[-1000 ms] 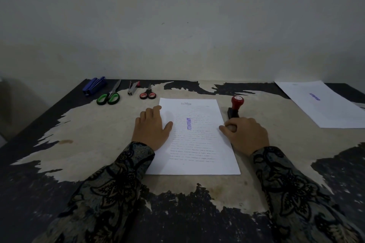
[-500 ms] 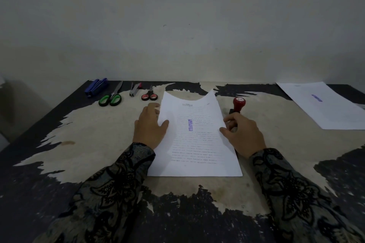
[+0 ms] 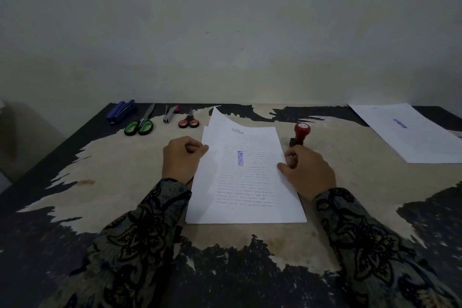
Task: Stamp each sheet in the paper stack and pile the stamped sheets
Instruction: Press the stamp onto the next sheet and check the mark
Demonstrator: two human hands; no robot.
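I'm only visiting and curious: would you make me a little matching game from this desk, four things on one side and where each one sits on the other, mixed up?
Things:
1. stamp with the red knob
2. green-handled scissors
3. blue stapler
4. stamped pile

Places:
A. far right of the table
B. far left corner, left of all the scissors
C. just beyond the right hand
D. between the blue stapler and the small red-handled scissors

Pairs: 1-C, 2-D, 3-B, 4-A
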